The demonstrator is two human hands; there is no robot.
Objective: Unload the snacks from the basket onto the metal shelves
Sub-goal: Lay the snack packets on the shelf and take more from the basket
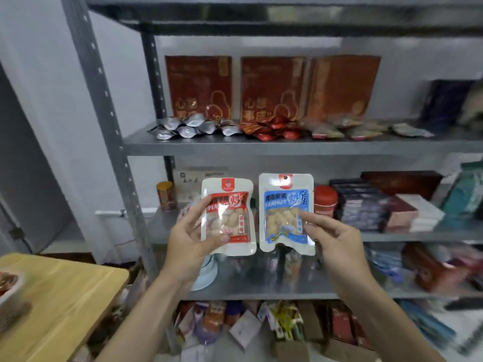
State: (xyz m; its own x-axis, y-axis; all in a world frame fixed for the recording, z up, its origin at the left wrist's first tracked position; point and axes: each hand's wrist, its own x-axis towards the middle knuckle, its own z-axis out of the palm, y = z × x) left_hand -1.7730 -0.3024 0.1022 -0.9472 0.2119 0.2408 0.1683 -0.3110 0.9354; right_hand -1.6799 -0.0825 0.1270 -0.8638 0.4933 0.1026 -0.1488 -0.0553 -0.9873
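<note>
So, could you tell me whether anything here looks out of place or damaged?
Below the lowest grey metal shelf, mixed boxes and packets lie heaped at all angles. The red-labelled peanut packet and the blue-labelled peanut packet look undamaged.

A wooden table (65, 296) is seen at lower left. Three red cartons (271, 87) are stood upright in a row against the wall (418, 58).
</note>
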